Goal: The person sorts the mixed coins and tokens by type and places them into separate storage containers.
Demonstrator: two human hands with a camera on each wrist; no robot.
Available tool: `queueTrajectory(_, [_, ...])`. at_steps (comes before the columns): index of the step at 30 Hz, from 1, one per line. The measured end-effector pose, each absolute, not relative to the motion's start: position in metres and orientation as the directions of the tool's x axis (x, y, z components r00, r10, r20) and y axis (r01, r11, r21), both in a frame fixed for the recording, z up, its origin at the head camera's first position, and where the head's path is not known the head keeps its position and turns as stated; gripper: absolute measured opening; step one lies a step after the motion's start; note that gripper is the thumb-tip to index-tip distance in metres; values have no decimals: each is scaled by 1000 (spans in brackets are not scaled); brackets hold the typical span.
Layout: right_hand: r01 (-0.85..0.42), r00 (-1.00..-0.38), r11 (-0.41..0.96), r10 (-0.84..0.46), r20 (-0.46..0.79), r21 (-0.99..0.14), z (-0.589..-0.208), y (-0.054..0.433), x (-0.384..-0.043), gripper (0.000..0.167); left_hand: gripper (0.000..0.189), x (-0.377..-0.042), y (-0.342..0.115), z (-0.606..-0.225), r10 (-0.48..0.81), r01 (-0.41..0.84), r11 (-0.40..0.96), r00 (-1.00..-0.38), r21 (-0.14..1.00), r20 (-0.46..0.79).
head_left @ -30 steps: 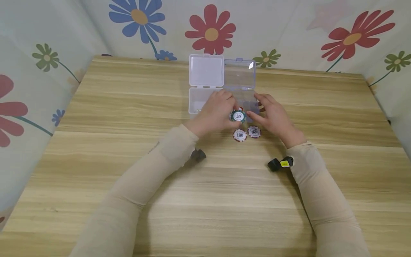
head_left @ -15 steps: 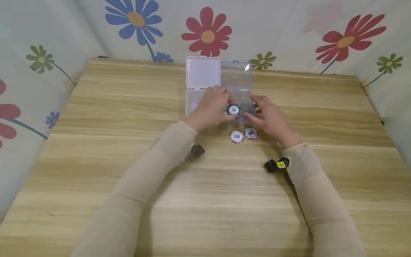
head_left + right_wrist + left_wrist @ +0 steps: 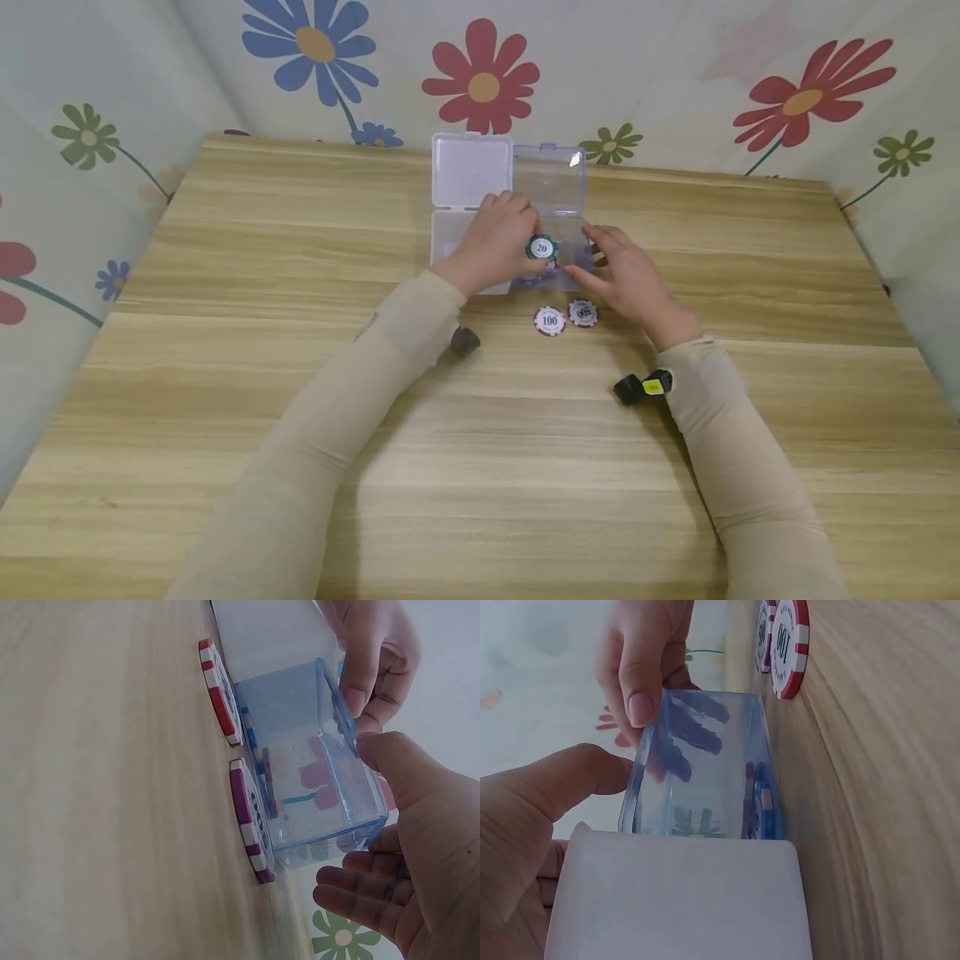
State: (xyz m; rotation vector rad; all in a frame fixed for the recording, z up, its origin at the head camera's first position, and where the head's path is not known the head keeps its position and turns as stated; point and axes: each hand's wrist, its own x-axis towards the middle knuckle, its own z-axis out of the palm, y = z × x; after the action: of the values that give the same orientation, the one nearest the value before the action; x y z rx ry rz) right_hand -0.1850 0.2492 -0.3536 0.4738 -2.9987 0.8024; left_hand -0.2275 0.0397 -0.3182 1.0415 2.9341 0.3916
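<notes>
My left hand [image 3: 497, 239] pinches a green-edged poker chip [image 3: 542, 248] marked 20, held over a clear bluish plastic box [image 3: 300, 697]. At that box's right end is my right hand [image 3: 626, 275], thumb on the front rim and fingers round the far side. Inside the box a blue-and-white chip [image 3: 765, 810] and a reddish one lie on the bottom. To the left stands a white plastic box [image 3: 682, 900], partly covered by my left hand in the head view. On the table in front lie a red-edged 100 chip [image 3: 550, 321] and a purple-edged 500 chip [image 3: 583, 313].
Both boxes have their lids raised at the back, a white lid [image 3: 472, 171] and a clear lid [image 3: 550, 179]. A flowered wall covering [image 3: 660, 83] rises behind the wooden table [image 3: 525, 467]. Black wrist cameras [image 3: 628, 389] hang beneath both sleeves.
My left hand has moved the green 20 chip back, farther over the clear box. The right hand keeps its grip at the box's end. The head view has shifted slightly.
</notes>
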Motion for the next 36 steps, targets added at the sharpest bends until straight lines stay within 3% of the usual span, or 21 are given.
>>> queueTrajectory(36, [-290, -954, 817, -289, 82, -499, -351, 250, -183, 72, 42, -226, 39, -318, 614, 618, 761, -784, 199, 92])
